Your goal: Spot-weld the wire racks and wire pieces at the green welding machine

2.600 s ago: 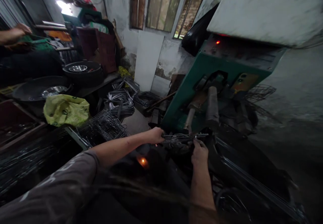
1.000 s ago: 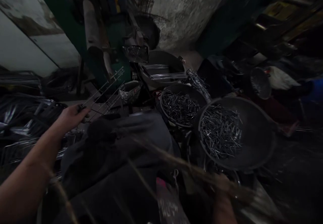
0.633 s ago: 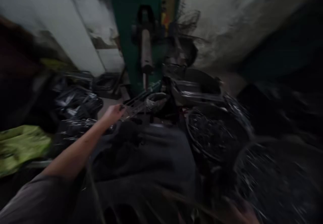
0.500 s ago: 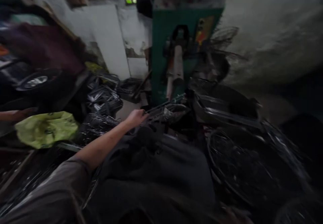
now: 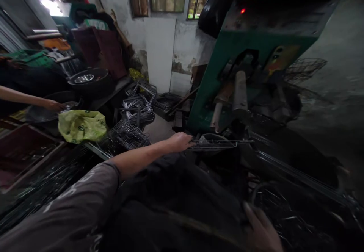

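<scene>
My left hand [image 5: 180, 142] is closed round one end of a thin metal wire frame [image 5: 218, 143]. The frame's parallel rods reach to the right, just below the rods of a green machine [image 5: 204, 89]. At the lower right, my right hand [image 5: 261, 229] is low beside my dark-clothed leg. It is dim and smeared, so I cannot make out whether it holds anything. Close to it is a round container of wire pieces [image 5: 287, 210].
Stacked wire frames [image 5: 138, 110] and more wire parts [image 5: 127, 134] lie left of my forearm, near a yellow-green sack [image 5: 82, 126]. A co-worker's hand [image 5: 54, 105] reaches in at far left by a basin. A dark metal trough [image 5: 298, 168] stands right.
The view has swung left, so everything sits further right and lower. The wire frame in my left hand now lies nearly level. My right hand has come further into view.
</scene>
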Action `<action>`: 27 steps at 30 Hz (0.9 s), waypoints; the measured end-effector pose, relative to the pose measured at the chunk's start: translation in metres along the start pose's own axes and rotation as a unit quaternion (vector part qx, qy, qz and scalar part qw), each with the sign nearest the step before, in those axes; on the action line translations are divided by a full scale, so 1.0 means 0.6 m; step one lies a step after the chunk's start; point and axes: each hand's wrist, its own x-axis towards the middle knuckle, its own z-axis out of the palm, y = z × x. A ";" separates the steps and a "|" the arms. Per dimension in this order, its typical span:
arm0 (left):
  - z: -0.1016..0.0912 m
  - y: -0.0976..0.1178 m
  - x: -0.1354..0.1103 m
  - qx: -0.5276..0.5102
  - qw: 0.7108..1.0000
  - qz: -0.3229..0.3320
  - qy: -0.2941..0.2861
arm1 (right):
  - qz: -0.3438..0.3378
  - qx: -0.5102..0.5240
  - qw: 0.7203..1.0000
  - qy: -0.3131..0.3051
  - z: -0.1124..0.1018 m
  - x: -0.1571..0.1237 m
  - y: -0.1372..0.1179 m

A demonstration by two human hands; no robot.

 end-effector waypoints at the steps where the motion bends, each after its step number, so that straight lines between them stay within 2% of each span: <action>1: 0.000 0.011 0.005 0.001 1.000 0.009 0.001 | -0.004 0.022 1.000 -0.022 0.037 0.014 -0.023; 2: 0.001 0.020 0.009 0.000 1.000 0.018 0.001 | -0.001 0.062 0.997 -0.049 0.077 0.028 -0.044; 3: 0.003 0.028 0.013 0.000 1.000 0.025 0.000 | 0.024 0.165 0.983 -0.074 0.118 0.041 -0.063; 5: 0.005 0.039 0.017 -0.003 0.999 0.037 -0.001 | 0.024 0.224 0.970 -0.093 0.192 0.060 -0.090; 7: 0.007 0.042 0.019 -0.006 0.999 0.042 0.001 | 0.029 0.270 0.958 -0.097 0.244 0.072 -0.103; 9: 0.008 0.041 0.020 -0.011 0.999 0.042 0.003 | 0.034 0.301 0.948 -0.097 0.270 0.078 -0.105; 16: 0.014 0.029 0.032 -0.026 0.999 0.025 -0.002 | 0.040 0.325 0.937 -0.125 0.276 0.100 -0.097; 20: 0.016 0.025 0.045 -0.031 0.999 0.021 0.001 | 0.054 0.315 0.939 -0.127 0.279 0.114 -0.108; 27: 0.016 0.026 0.071 -0.028 0.999 0.019 0.018 | 0.031 0.307 0.944 -0.118 0.277 0.129 -0.135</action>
